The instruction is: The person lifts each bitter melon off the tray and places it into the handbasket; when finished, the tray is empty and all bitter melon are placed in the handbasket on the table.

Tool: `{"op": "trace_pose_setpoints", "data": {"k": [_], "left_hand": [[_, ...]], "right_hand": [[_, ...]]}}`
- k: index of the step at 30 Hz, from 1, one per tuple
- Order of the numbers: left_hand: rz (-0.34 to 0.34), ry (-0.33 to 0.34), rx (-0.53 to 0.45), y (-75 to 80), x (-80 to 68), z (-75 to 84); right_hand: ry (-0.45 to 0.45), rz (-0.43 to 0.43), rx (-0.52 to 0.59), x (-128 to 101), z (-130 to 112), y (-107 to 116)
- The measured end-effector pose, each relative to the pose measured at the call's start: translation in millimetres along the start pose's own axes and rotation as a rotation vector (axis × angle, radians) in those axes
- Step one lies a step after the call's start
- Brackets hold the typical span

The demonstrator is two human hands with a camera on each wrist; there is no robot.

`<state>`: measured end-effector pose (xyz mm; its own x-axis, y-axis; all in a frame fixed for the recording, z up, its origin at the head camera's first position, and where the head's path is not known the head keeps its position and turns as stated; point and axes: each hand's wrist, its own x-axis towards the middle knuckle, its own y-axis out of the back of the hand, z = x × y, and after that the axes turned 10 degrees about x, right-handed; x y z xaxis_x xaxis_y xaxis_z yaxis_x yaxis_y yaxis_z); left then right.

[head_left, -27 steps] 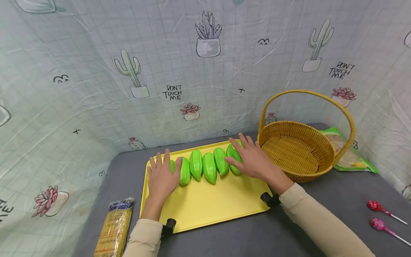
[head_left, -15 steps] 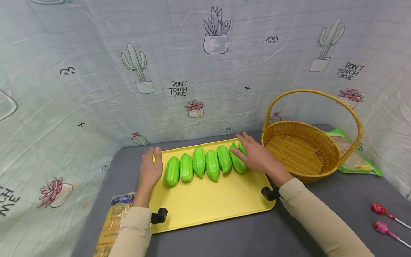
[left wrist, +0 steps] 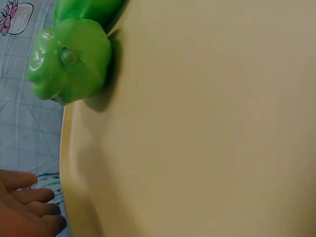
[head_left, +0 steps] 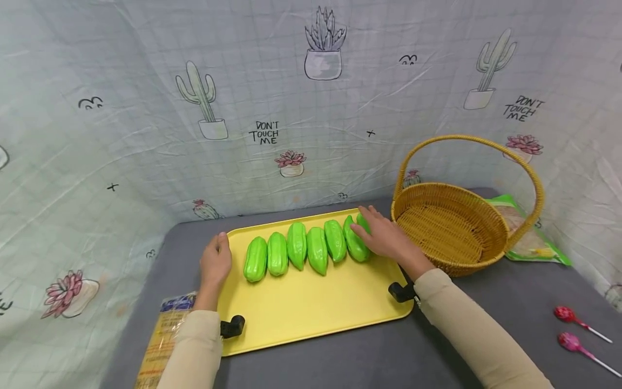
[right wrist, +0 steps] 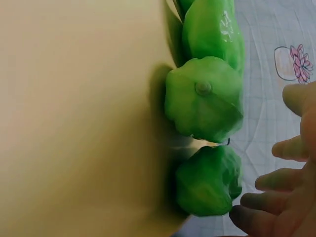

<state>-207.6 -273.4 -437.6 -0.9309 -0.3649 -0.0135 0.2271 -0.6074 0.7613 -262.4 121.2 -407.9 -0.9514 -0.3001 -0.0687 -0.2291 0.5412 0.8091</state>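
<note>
While the glossy green fruits (head_left: 306, 248) lie side by side in a row across the far half of the yellow tray (head_left: 311, 308), the right hand (head_left: 386, 237) rests with loosely extended fingers against the two fruits at the right end; I judge it is steadying or nudging them, since no finger curls round either. The right wrist view shows those fingertips (right wrist: 261, 202) just beside the end fruit (right wrist: 207, 180), barely touching it or a hair off; I cannot tell which. The left hand (head_left: 215, 263) sits at the tray's left rim, apart from the leftmost fruit (head_left: 255, 259), fingers relaxed and holding nothing, perhaps bracing the tray. Right of the tray, just beside the right hand, stands a wicker basket (head_left: 454, 229) with a tall hoop handle, nothing visible inside it. A green packet (head_left: 534, 243) lies beyond it. Two pink lollipops (head_left: 578, 332) lie near right, and a yellow packet (head_left: 162, 340) near left, on the grey table (head_left: 369, 356).
</note>
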Motion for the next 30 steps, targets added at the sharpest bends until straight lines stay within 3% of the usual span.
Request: {"op": "trace_pose_setpoints", "data": {"k": [7, 13, 20, 30], "left_hand": [[0.077, 0.040, -0.052, -10.1, -0.5, -15.1], [0.206, 0.017, -0.068, -18.5, 2.2, -17.8], [0.176, 0.068, -0.133, -21.3, 5.5, -21.8], [0.208, 0.041, -0.118, -26.5, 12.2, -23.6]], "right_hand": [[-0.037, 0.027, 0.036, 7.9, 0.0, -12.2], [-0.043, 0.062, 0.050, 10.8, 3.9, -18.0], [-0.056, 0.099, 0.096, 11.9, 13.4, -23.5], [-0.069, 0.147, 0.111, 14.9, 20.0, -24.9]]}}
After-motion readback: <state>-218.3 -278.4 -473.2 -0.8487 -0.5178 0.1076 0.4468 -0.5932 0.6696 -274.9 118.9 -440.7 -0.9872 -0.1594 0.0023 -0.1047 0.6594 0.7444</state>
